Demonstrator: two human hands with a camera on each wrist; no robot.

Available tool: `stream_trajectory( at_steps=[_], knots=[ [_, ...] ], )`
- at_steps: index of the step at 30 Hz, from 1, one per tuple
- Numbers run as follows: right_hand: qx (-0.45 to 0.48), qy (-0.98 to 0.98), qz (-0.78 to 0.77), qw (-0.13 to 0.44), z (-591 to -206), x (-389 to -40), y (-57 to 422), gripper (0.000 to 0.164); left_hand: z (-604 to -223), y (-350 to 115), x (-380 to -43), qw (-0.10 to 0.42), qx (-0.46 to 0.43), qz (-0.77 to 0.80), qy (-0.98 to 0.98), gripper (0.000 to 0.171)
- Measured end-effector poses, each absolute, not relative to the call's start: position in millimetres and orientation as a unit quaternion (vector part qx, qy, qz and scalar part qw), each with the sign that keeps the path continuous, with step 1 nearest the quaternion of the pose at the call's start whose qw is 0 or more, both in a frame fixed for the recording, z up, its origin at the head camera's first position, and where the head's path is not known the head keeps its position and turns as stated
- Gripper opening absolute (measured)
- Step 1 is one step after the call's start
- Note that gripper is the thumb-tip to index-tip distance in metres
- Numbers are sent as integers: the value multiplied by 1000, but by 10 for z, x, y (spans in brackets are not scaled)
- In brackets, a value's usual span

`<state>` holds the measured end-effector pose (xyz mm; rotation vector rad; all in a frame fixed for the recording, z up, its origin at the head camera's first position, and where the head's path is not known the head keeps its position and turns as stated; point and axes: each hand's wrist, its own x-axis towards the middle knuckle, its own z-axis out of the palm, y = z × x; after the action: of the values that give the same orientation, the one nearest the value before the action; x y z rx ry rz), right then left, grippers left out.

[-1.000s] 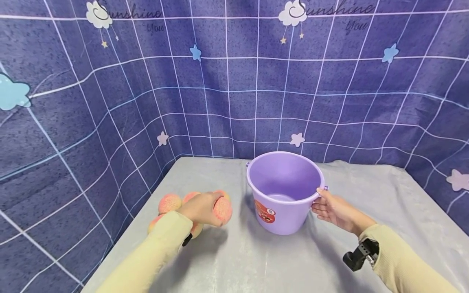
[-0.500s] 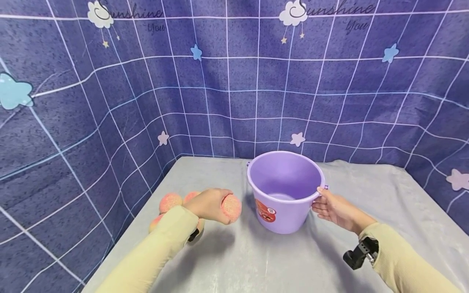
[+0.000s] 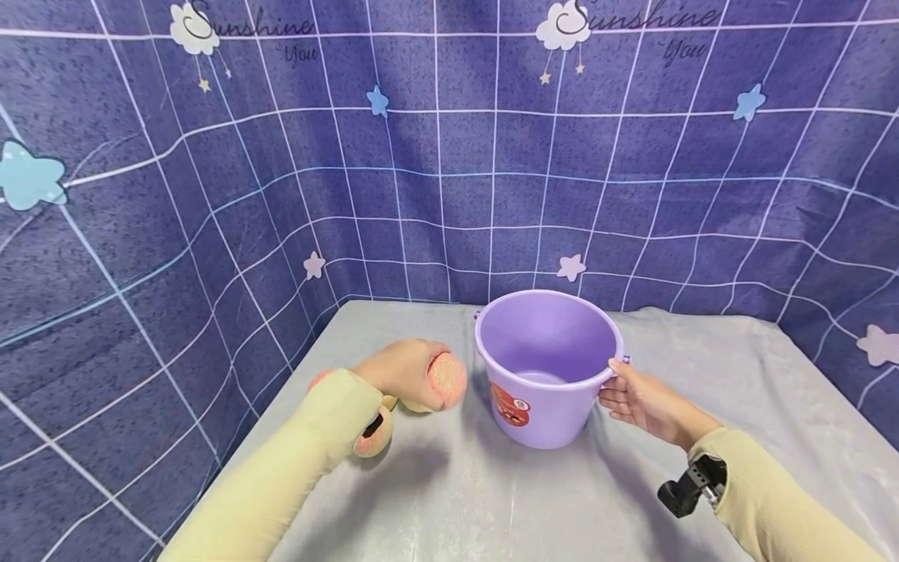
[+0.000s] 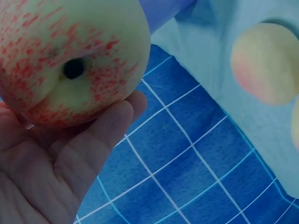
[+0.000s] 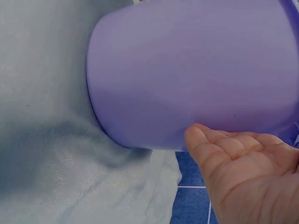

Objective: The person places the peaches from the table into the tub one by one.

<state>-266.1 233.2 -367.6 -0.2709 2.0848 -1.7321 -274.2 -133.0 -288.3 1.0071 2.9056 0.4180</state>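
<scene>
Left grip point(image 3: 407, 373): wrapped round one peach point(image 3: 448, 380), opened only as wide as the fruit.
Peach: seated against the fingers and thumb, at the grip's far end, raised over the bench point(image 3: 485, 515), just left of the bucket point(image 3: 551, 421) and outside it.
Right grip point(image 3: 649, 398): thumb on the bucket's rim, fingers along its outer wall.
Other peaches point(image 3: 374, 442): on the bench, partly hidden behind the left sleeve point(image 3: 295, 453).
</scene>
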Motion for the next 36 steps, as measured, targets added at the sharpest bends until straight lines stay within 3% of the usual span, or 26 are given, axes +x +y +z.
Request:
stream_trajectory(
  at_steps=[7,13,20,36],
  knots=[
    [-98,747,-625,205,-3677,-2657,2334,83,-2774,-1286,-2751,34,330,145,932,52],
    [-96,744,-628,206,-3680,-2652,2320,83,-2692,-1262,-2772,46,323,136,936,53],
    [-100,751,-620,206,-3684,-2662,2334,82,-2588,-1219,-2822,42,325,134,935,42],
    [-102,744,-627,208,-3680,-2650,2329,83,-2422,-1083,-2860,31,325,185,927,43]
  ],
)
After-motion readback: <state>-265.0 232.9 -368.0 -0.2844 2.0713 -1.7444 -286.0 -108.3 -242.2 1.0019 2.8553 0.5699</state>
